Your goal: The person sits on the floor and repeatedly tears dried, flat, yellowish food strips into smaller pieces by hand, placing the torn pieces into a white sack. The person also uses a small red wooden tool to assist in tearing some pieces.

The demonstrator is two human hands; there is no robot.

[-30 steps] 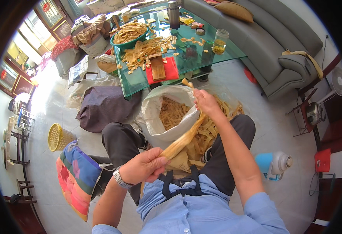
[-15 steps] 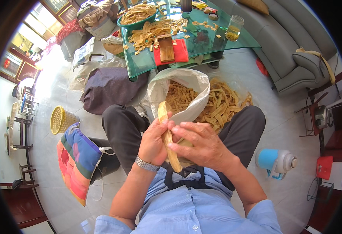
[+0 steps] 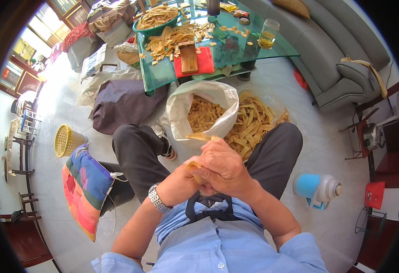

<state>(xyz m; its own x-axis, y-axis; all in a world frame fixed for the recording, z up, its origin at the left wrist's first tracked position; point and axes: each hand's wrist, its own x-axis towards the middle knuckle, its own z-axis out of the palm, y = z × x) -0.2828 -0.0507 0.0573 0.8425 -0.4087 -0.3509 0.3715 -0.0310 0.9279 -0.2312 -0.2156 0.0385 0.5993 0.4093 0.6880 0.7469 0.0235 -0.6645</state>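
My left hand, with a metal watch at its wrist, is closed on a flat, dried tan strip; a curled end shows at its thumb. Pressed against it, my right hand is also closed, and a tan strip end sticks out past its knuckles. Whether both ends belong to one piece is hidden by the fingers. Just beyond my hands an open white sack holds many small tan pieces. A heap of long dried strips lies on the floor right of the sack.
A glass table ahead carries more strips, a green basin, a wooden block tool on red cloth and a glass jar. A blue thermos lies to my right; a yellow wastebasket and cushion are left.
The strip, earlier long and straight across my left hand, is now bent or broken between my hands. My right hand has closed from a looser hold and overlaps the left. The view shifted slightly.
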